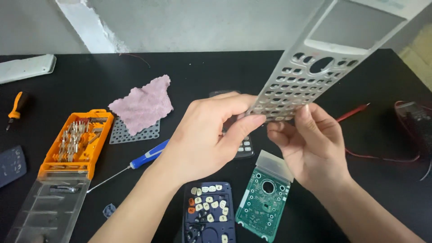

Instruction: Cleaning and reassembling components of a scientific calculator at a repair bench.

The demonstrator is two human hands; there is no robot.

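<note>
Both hands, left and right, grip closed on silver calculator faceplate, apparently pinching its lower edge.

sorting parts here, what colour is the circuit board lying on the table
Green, with a pale strip along its top edge; the circuit board shows clearly in the head view.

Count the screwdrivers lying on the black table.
2: an orange-handled screwdriver near the left edge, and a blue-handled screwdriver beside the orange bit case. Others may lie hidden under the hands.
</note>
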